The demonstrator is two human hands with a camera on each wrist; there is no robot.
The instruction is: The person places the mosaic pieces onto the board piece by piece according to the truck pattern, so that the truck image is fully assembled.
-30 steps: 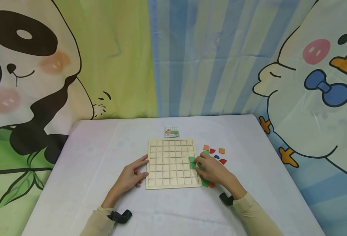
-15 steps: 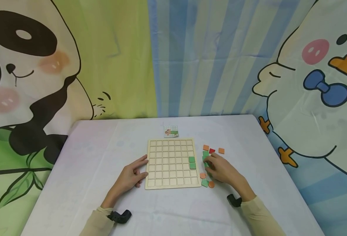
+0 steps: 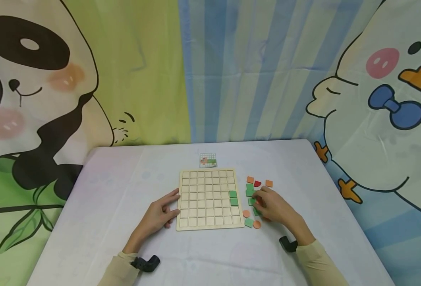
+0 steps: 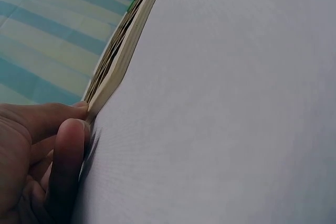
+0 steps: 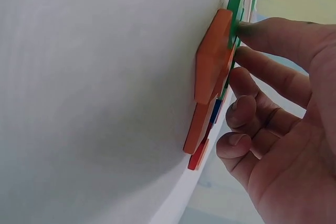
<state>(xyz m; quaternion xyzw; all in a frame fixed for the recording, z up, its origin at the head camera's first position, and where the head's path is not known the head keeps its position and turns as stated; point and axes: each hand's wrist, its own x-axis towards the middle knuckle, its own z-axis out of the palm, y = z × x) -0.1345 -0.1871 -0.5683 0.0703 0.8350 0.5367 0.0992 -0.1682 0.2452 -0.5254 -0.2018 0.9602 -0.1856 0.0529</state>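
The wooden grid board lies on the table, with two green square tiles in cells near its right edge. My left hand rests along the board's left edge, index finger and thumb spread apart; the left wrist view shows fingertips right at the board's edge. My right hand is over loose tiles to the right of the board. In the right wrist view, its thumb and index fingertips touch a green tile beside a thick orange piece, and the other fingers are loosely curled.
Green squares, orange squares, a red piece and orange round pieces lie right of the board. A small picture card lies behind the board. Cartoon curtains stand behind the white table.
My right hand has moved right, off the board and its two green tiles, onto the loose pieces, then slightly further right. More green tiles show beside it. My left hand stays put.
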